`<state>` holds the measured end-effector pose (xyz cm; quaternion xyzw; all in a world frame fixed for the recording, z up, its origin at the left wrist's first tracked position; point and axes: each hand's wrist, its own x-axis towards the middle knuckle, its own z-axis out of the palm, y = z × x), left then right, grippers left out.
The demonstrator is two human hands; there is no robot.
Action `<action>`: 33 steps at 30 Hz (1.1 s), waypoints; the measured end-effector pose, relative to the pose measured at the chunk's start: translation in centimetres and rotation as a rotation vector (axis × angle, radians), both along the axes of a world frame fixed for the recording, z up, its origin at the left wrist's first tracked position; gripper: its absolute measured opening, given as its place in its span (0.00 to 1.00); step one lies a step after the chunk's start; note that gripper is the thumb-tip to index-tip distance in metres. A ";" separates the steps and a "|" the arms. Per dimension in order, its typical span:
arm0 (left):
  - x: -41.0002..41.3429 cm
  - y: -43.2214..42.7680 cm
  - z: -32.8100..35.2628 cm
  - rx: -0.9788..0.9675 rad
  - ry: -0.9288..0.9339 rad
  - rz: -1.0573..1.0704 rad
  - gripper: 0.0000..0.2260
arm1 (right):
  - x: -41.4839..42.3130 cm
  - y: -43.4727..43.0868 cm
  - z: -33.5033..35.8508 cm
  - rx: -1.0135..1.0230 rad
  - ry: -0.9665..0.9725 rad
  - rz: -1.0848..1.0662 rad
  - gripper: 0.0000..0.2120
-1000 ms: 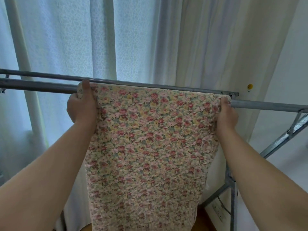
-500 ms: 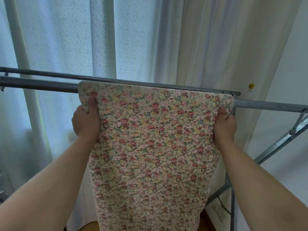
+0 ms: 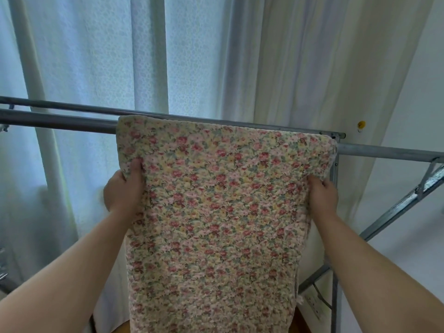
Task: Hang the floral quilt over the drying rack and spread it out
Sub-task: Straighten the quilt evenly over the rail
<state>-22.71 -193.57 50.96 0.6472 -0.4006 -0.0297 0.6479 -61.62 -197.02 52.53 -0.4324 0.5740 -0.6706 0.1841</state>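
The floral quilt (image 3: 216, 212), cream with small pink, red and yellow flowers, is draped over the near grey bar of the metal drying rack (image 3: 57, 122) and hangs straight down in front of me. My left hand (image 3: 123, 189) pinches the quilt's left edge a little below the bar, thumb on the front. On the right edge, at about the same height, my right hand (image 3: 323, 194) grips the fabric. The part of the quilt behind the bars is hidden.
A second, thinner rack bar (image 3: 72, 108) runs behind the first. The rack's slanted leg and upright (image 3: 396, 210) stand at the right. White curtains (image 3: 192, 56) hang close behind. A wall socket with a cable (image 3: 314, 302) sits low right, and a white wall (image 3: 420, 104) is beyond.
Both hands have slid down the quilt's side edges, from the top at the bar to a little below it. The quilt now lies flatter over the bar.
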 end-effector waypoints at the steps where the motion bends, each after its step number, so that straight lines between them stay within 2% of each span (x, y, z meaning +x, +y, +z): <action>1: 0.1 -0.1 0.8 -0.028 0.030 -0.001 0.28 | 0.2 0.0 1.0 -0.038 -0.055 0.015 0.13; 2: 0.1 -0.2 1.9 -0.074 0.075 -0.002 0.28 | 0.4 -0.1 2.0 -0.080 -0.092 0.020 0.13; 4: 0.0 -0.5 4.3 -0.158 0.137 0.002 0.28 | 1.1 -0.4 3.3 -0.115 -0.116 0.009 0.21; 6: -0.4 -0.8 6.0 -0.195 0.126 0.021 0.30 | 1.3 -0.5 3.4 -0.096 -0.088 -0.028 0.27; 8: -0.6 -1.0 6.5 -0.200 0.095 0.043 0.29 | 1.2 -0.7 3.1 -0.093 -0.051 -0.052 0.29; 12: -1.0 -0.9 5.6 -0.177 0.004 0.056 0.25 | 0.6 -0.9 2.9 -0.106 0.034 -0.095 0.27; 19: -0.9 -1.1 2.4 -0.183 -0.043 0.034 0.27 | 0.0 -0.7 0.9 -0.098 0.114 -0.091 0.27; 23: -0.3 -1.3 -0.5 -0.080 -0.106 0.023 0.31 | -0.2 0.2 -1.7 -0.033 0.152 -0.057 0.30; 27: -0.2 -1.3 -2.0 0.006 -0.112 0.024 0.31 | 0.0 0.8 -4.0 0.064 0.221 -0.070 0.32; 30: -0.3 -1.2 -1.3 0.033 -0.089 0.038 0.27 | -0.1 0.6 -3.7 0.079 0.171 -0.045 0.29; 33: -0.2 -1.1 0.5 -0.065 -0.018 0.013 0.24 | -0.3 0.1 -1.3 -0.015 0.082 0.029 0.22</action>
